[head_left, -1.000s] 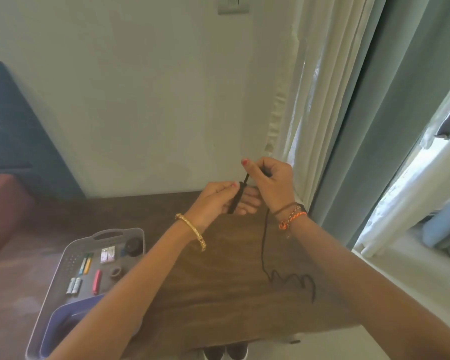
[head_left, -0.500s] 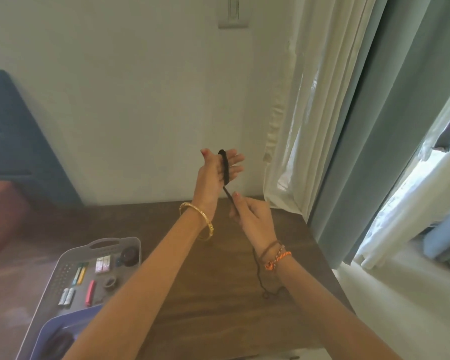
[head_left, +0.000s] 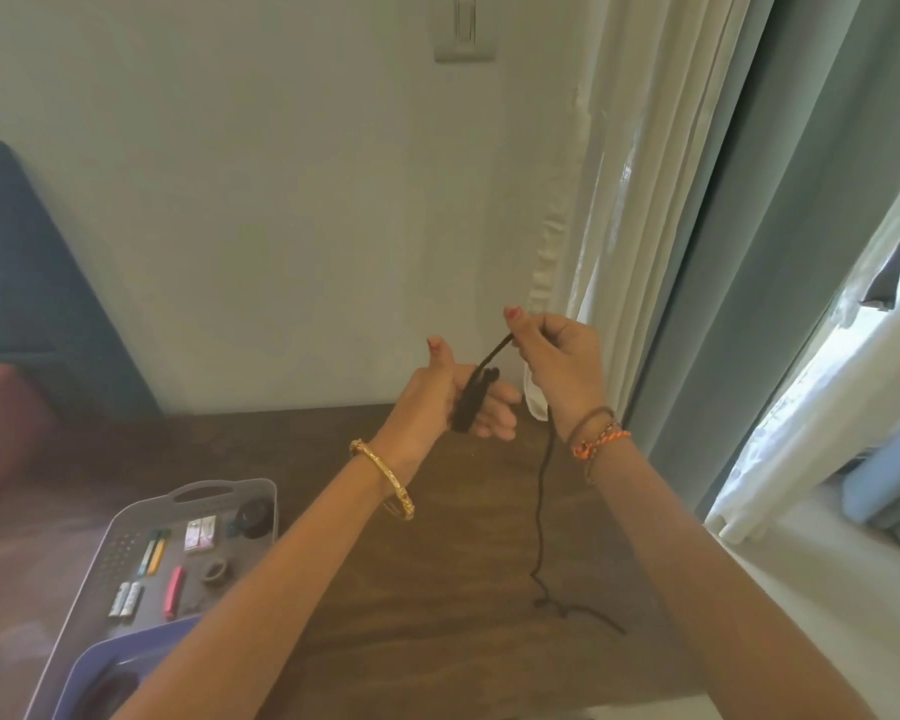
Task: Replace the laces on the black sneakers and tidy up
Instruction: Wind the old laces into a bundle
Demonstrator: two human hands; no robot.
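Note:
A black shoelace (head_left: 540, 517) is partly wound into a coil (head_left: 473, 398) around the fingers of my left hand (head_left: 442, 397), which is raised above the wooden table (head_left: 437, 589). My right hand (head_left: 559, 363) is up and to the right of it, pinching the lace between thumb and fingers and holding it taut to the coil. The rest of the lace hangs from my right hand down to the table, ending in a small tangle (head_left: 567, 610). The sneakers are not in view.
A grey tray (head_left: 219, 493) at the table's left front holds batteries, small coloured items and a dark round object, with a purple lid (head_left: 120, 662) over its near part. White and grey-green curtains (head_left: 697, 226) hang at the right, close to my right hand.
My right hand has swung from below my left hand to above and right of it, carrying the lace round the coil. My left hand has dropped lower. Less lace lies on the table.

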